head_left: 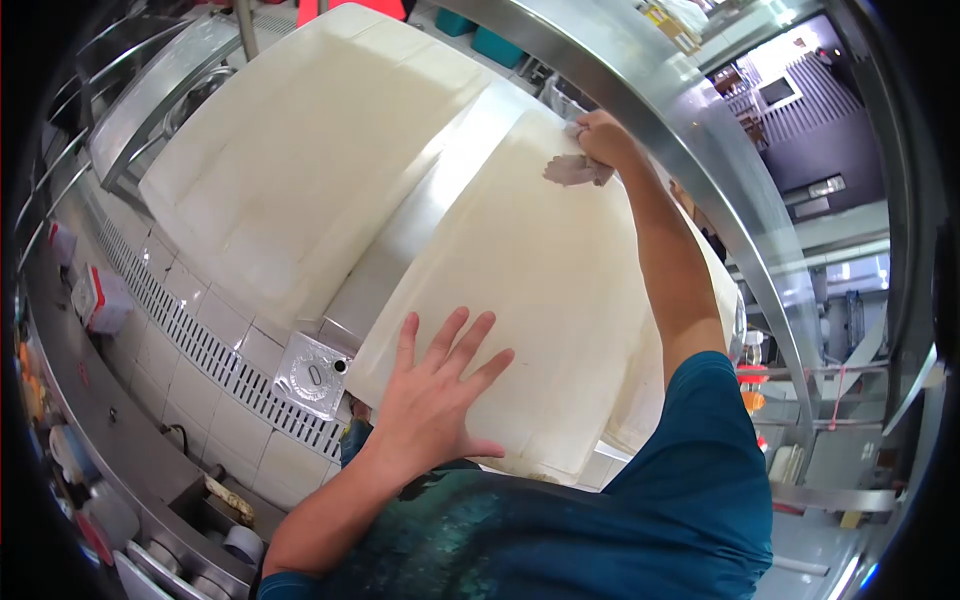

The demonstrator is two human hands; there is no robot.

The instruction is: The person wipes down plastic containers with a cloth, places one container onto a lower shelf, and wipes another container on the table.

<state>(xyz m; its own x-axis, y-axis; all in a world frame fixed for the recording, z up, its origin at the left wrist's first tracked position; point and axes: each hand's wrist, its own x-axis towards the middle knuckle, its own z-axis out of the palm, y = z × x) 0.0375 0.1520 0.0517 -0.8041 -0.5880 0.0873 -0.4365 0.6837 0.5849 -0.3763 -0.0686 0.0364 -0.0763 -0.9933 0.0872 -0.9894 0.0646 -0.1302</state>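
My right hand (605, 140) is closed around a greyish cloth (575, 171) at the far right corner of a large white cutting board (530, 290). The cloth's loose end lies against the board's surface. Near the front left edge of the same board, my left hand (435, 395) has its fingers spread and holds nothing. Whether its palm presses on the board cannot be told. A second large white board (320, 150) lies to the left, with a strip of steel worktop (415, 215) showing between the two.
A steel shelf edge (690, 130) arches over the right side, close to my right arm. On the tiled floor at left runs a drain grate (200, 325), beside a square metal piece (312, 375). Another steel counter (150, 450) holding several items stands at lower left.
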